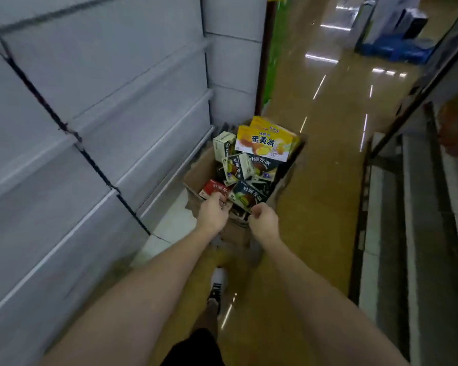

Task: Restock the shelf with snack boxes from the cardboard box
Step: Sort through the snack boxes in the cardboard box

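- The cardboard box (pixel 204 170) is seen on the floor (pixel 315 180) of a shop aisle, just beside the foot of the grey shelf (pixel 90 114) on the left; it is heaped with snack boxes.
- Both arms are stretched down to the near end of the carton. The left hand (pixel 212 212) is curled at the near rim, with its fingers at a red snack box (pixel 214 190); whether the rim or that pack is gripped cannot be told.
- The right hand (pixel 262 220) is closed at the near rim beside a dark blue snack box (pixel 245 198), whose corner appears to be pinched. The 2 hands are held apart, 1 at each near corner.
- 2 yellow snack boxes (pixel 265 143) are stacked at the far end, standing above the rim; smaller white and dark packs are tumbled between them and the hands.
- Each pack is judged light and fairly stiff, with glossy printed faces that may slip under a loose grip; the thin card is likely to dent if squeezed on its broad faces.
- A hold across the narrow edges is advised, thumb on 1 side and fingers on the other.
- The carton itself is judged soft: its near rim is torn and ragged, so a pull there risks further tearing. A hold lower on the walls would be safer.
- The loosely piled packs are likely to shift when 1 is drawn out.
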Demonstrator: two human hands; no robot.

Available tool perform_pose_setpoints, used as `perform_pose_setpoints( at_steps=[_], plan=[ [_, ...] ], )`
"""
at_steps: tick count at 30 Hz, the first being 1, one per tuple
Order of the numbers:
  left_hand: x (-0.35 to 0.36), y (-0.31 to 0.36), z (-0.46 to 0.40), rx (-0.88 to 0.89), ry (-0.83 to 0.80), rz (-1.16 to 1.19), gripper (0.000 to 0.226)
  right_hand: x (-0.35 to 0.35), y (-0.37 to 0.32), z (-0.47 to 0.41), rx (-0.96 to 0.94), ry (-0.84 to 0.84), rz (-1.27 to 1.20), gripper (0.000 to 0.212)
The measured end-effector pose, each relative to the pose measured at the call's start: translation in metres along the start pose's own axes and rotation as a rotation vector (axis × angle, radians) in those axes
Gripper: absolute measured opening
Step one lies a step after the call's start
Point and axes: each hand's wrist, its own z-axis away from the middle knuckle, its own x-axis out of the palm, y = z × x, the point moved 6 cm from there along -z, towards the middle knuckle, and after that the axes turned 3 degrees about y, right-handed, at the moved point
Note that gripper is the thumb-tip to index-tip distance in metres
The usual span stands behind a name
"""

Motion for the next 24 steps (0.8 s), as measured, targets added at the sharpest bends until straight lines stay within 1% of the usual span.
perform_pose_setpoints(
  at_steps=[3,5,7,10,12,15,17,20,21,24],
  plan=[
    [0.032,-0.010,-0.063,0.011,-0.060,0.007,0.014,0.018,0.004,-0.056,0.025,-0.014,0.068,0.020],
    [0.051,-0.015,-0.100,0.008,-0.115,-0.004,0.007,0.027,0.008,-0.092,0.052,-0.036,0.124,0.022],
    [0.072,-0.024,-0.131,-0.030,-0.182,-0.031,0.007,0.040,0.014,-0.124,0.097,-0.095,0.204,0.027],
    [0.104,-0.042,-0.169,-0.085,-0.305,-0.089,0.016,0.064,0.026,-0.167,0.140,-0.224,0.344,0.041],
    [0.125,-0.055,-0.190,-0.139,-0.381,-0.107,0.028,0.074,0.034,-0.192,0.151,-0.265,0.398,0.047],
    [0.151,-0.067,-0.212,-0.182,-0.454,-0.127,0.051,0.081,0.039,-0.227,0.058,-0.275,0.533,0.044],
    [0.164,-0.070,-0.222,-0.196,-0.486,-0.162,0.062,0.086,0.041,-0.253,0.007,-0.300,0.581,0.049],
    [0.183,-0.080,-0.232,-0.209,-0.509,-0.211,0.065,0.101,0.046,-0.283,-0.006,-0.414,0.635,0.066],
    [0.187,-0.083,-0.234,-0.208,-0.512,-0.217,0.066,0.107,0.046,-0.291,-0.030,-0.430,0.661,0.067],
    [0.197,-0.085,-0.236,-0.206,-0.514,-0.258,0.067,0.117,0.048,-0.303,-0.078,-0.387,0.762,0.060]
  ],
)
